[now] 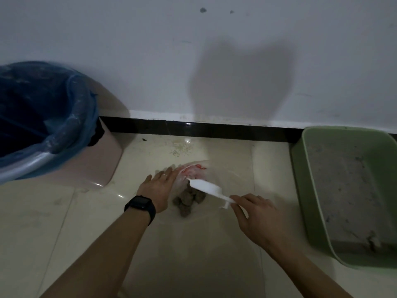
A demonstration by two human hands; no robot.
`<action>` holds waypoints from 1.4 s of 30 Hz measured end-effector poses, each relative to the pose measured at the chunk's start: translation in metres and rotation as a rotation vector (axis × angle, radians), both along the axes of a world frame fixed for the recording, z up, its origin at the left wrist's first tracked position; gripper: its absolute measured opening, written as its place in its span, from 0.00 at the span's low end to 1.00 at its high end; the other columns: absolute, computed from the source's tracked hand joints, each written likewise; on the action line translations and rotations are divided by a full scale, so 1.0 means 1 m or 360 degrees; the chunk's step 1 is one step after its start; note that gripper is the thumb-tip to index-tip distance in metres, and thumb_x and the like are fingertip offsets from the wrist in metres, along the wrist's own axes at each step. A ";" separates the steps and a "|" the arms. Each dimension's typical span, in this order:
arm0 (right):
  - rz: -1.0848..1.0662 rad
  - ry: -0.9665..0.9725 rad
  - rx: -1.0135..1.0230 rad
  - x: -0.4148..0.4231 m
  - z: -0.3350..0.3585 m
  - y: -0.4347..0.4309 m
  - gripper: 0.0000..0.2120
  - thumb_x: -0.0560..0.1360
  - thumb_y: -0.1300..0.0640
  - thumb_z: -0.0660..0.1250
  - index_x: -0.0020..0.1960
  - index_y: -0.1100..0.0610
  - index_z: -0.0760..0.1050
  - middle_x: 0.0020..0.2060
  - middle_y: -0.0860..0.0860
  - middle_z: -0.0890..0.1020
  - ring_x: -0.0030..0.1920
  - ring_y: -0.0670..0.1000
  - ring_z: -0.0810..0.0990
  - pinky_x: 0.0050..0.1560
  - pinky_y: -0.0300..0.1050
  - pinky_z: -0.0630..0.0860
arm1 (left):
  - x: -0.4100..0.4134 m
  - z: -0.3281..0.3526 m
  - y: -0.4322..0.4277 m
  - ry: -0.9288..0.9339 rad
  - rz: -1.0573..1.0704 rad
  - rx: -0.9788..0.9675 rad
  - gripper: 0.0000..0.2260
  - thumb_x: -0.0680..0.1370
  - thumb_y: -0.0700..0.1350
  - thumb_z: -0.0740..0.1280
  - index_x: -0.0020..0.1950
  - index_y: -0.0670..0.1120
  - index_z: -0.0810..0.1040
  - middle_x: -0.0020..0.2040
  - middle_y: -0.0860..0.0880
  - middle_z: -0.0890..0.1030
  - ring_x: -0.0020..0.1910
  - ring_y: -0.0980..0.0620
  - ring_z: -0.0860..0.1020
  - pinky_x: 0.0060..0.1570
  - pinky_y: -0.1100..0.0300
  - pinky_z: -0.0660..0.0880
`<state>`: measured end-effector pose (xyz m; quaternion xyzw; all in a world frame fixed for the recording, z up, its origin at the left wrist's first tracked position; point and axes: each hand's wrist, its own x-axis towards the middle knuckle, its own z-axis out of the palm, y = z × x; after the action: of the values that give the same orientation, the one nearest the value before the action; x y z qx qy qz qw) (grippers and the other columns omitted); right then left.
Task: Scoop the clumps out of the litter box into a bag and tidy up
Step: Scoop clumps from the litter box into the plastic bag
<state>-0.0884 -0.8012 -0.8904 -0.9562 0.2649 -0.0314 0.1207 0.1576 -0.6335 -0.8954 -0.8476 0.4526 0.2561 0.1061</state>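
Right hand (pixel 255 214) grips the white scoop (pixel 206 187) over the clumps (pixel 189 200); left hand (pixel 159 188), fingers straight, presses the bag (pixel 193 171) beside them.

A green litter box (pixel 300 179) holding grey litter (pixel 343 181) sits at 4 o'clock. At 6 o'clock a clear, red-printed bag (pixel 227 175) lies flat with grey clumps (pixel 188 200) inside and a white scoop (pixel 206 187) tilted above them.

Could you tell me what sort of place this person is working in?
Likely a corner of a home, indoors: a tiled floor meeting a white wall, a green litter box, and a lined pink bin.
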 end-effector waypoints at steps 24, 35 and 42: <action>-0.1704 -0.0158 0.0687 -0.224 0.085 -0.166 0.11 0.78 0.47 0.65 0.43 0.47 0.83 0.36 0.45 0.85 0.39 0.48 0.82 0.40 0.42 0.72 | -0.185 0.025 -0.223 0.0273 -0.0412 -0.0640 0.31 0.83 0.59 0.49 0.80 0.51 0.40 0.81 0.52 0.41 0.79 0.52 0.40 0.77 0.48 0.42; -0.1366 0.0457 0.0796 -0.246 0.067 -0.185 0.15 0.77 0.42 0.63 0.36 0.46 0.81 0.27 0.46 0.81 0.26 0.45 0.77 0.30 0.40 0.70 | -0.232 0.008 -0.259 0.0094 -0.0577 -0.0520 0.34 0.79 0.65 0.38 0.78 0.49 0.30 0.76 0.52 0.28 0.76 0.55 0.32 0.76 0.48 0.36; -0.1314 0.0797 0.0654 -0.210 0.059 -0.179 0.17 0.75 0.42 0.62 0.36 0.53 0.74 0.29 0.48 0.77 0.30 0.46 0.77 0.30 0.39 0.71 | -0.235 -0.004 -0.255 0.0057 -0.0522 -0.0666 0.35 0.76 0.67 0.32 0.78 0.49 0.33 0.77 0.52 0.30 0.71 0.60 0.23 0.74 0.51 0.32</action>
<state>-0.2981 -0.9807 -0.8313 -0.7070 0.6411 0.2058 0.2163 -0.0772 -0.8880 -0.8996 -0.7616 0.6289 0.1512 -0.0394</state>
